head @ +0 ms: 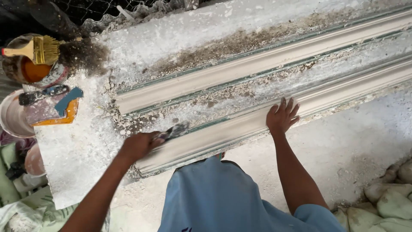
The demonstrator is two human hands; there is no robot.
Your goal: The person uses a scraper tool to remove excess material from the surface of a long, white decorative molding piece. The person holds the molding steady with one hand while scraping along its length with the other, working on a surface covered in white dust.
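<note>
Below, near plaster moulding [257,118] lies long across dusty board [77,159]. Left hand [139,145] clenched round scraper [174,131], blade at its left end. Right hand [282,117] flat on it, fingers spread, grasping nothing. Second moulding [257,64] behind. Surface looks mostly smoothed; crumbs remain alongside.

Work surface: long white slab [141,47], crusted with plaster dust and brown grit along its middle. Ground beyond it: pale, dusty concrete floor [343,146]. Upper left: dark wire mesh [98,8] above a corrugated edge. Left margin: round container of orange liquid [32,71] with a yellow-bristled brush [36,49] resting across it; beside it a pinkish bowl [10,116]. Lower right corner: lumpy pale sacks [386,202]. Lower left: leaf-patterned cloth [30,210]. Light: even, diffuse daylight, soft shadows.
</note>
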